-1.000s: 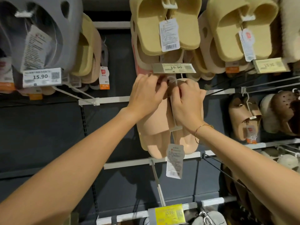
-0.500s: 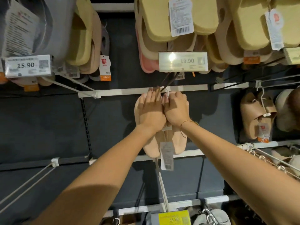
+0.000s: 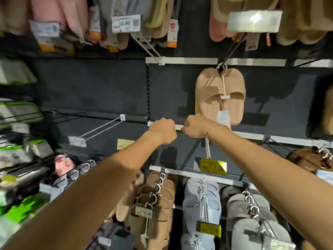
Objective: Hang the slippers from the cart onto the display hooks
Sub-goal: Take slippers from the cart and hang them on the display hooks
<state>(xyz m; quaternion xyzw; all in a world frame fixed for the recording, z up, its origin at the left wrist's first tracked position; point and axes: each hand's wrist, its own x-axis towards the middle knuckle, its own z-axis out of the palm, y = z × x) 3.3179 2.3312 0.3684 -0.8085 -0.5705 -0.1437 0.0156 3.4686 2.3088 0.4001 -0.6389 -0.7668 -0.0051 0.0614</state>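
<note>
Slippers [image 3: 219, 95] just above right hand [image 3: 195, 126]

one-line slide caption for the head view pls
Beige slipper pair hangs on a display hook while the left hand and right hand, both curled and empty, hover below it.

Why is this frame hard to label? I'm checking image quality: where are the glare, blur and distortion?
Head view: glare washes out the price label at upper right; motion blur smears the packaged goods along the left edge; the wide-angle lens bows the shelf rail and stretches both forearms. The beige slippers on the display hook are fairly sharp and cast a shadow on the dark panel.
</note>
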